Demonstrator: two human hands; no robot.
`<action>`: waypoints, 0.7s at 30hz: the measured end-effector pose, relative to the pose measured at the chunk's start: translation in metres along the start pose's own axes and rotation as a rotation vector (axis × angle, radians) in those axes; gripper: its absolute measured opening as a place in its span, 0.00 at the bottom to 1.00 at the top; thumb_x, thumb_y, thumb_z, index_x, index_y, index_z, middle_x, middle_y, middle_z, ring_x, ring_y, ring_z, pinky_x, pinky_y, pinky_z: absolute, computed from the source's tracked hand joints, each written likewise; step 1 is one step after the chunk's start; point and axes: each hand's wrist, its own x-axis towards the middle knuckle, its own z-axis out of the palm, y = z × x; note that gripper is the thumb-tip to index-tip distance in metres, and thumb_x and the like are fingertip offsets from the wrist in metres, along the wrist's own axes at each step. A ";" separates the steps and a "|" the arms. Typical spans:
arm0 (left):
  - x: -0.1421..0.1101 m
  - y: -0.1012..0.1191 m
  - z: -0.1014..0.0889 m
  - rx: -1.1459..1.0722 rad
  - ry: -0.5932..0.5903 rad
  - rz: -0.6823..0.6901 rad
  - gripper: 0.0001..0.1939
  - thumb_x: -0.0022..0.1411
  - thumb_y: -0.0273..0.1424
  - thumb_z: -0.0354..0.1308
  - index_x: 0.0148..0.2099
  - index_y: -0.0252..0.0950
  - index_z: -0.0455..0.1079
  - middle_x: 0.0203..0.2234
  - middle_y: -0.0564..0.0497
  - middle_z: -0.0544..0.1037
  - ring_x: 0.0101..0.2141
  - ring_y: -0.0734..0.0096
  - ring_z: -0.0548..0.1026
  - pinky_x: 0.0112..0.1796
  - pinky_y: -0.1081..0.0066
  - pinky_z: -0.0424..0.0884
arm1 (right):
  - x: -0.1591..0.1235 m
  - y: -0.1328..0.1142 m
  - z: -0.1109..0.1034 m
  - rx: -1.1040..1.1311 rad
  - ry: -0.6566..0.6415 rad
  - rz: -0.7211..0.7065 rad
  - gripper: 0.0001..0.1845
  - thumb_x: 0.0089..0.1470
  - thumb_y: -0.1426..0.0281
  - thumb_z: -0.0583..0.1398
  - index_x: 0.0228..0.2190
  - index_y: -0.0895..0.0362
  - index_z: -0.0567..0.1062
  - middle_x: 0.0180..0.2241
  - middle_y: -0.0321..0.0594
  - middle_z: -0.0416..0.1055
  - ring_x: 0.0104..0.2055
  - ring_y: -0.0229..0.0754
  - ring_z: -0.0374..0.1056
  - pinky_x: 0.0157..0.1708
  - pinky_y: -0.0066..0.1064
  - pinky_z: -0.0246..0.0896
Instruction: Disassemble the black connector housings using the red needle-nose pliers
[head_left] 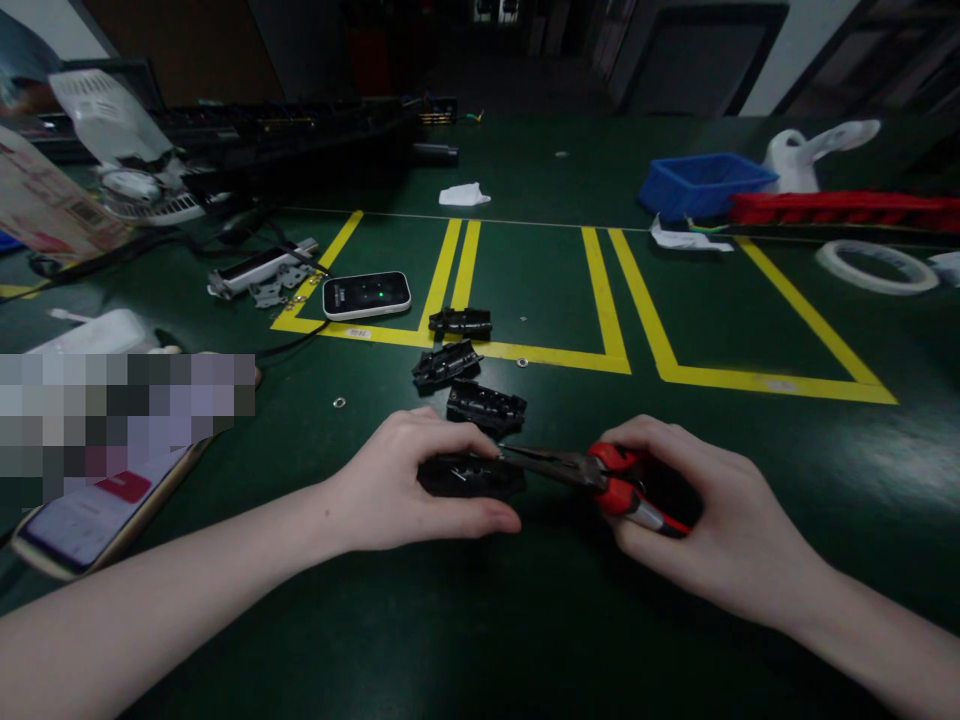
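Note:
My left hand point(427, 480) is closed around a black plastic part point(469, 478), thumb along its near side and fingers along its far side. In my right hand point(697, 500) are long-nose pliers point(611, 475) with red and grey handles. Their narrow jaws point left and reach the far right end of the held part; whether they grip anything there I cannot tell. Just beyond lie similar black plastic parts, one close by point(486, 405), another behind it point(448, 364) and a third farther back point(460, 322).
A phone point(90, 515) lies at the left, partly pixelated. A white-edged device with a green light point(367, 296) sits beyond, near yellow tape lines point(532, 355). Small metal rings point(339, 403) are scattered about. At the back right are a blue bin point(705, 185) and a tape roll point(876, 267).

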 end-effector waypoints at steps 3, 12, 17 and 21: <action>-0.001 0.000 0.001 0.025 0.033 0.011 0.15 0.56 0.42 0.70 0.39 0.36 0.80 0.26 0.54 0.80 0.28 0.71 0.75 0.30 0.74 0.66 | 0.000 0.000 0.001 0.009 -0.010 -0.023 0.15 0.49 0.68 0.61 0.41 0.49 0.72 0.37 0.38 0.76 0.36 0.47 0.73 0.31 0.39 0.70; 0.000 0.000 0.001 0.025 0.044 0.028 0.16 0.54 0.40 0.72 0.41 0.36 0.80 0.29 0.54 0.82 0.30 0.72 0.77 0.32 0.74 0.68 | -0.001 0.000 0.002 0.035 0.003 -0.046 0.16 0.49 0.69 0.62 0.42 0.48 0.71 0.37 0.38 0.75 0.36 0.48 0.73 0.31 0.41 0.69; 0.000 0.000 0.000 -0.031 0.016 0.035 0.13 0.57 0.38 0.71 0.40 0.36 0.80 0.28 0.54 0.81 0.28 0.73 0.76 0.30 0.75 0.67 | -0.002 -0.001 0.001 0.016 0.009 -0.060 0.15 0.50 0.68 0.61 0.42 0.48 0.71 0.37 0.38 0.75 0.36 0.48 0.74 0.31 0.41 0.69; 0.000 -0.001 0.000 -0.066 -0.018 0.014 0.11 0.58 0.37 0.70 0.41 0.36 0.80 0.28 0.54 0.81 0.27 0.74 0.75 0.28 0.76 0.66 | -0.002 -0.001 0.002 0.012 0.018 -0.068 0.16 0.50 0.68 0.61 0.43 0.48 0.71 0.38 0.38 0.75 0.37 0.48 0.74 0.33 0.40 0.70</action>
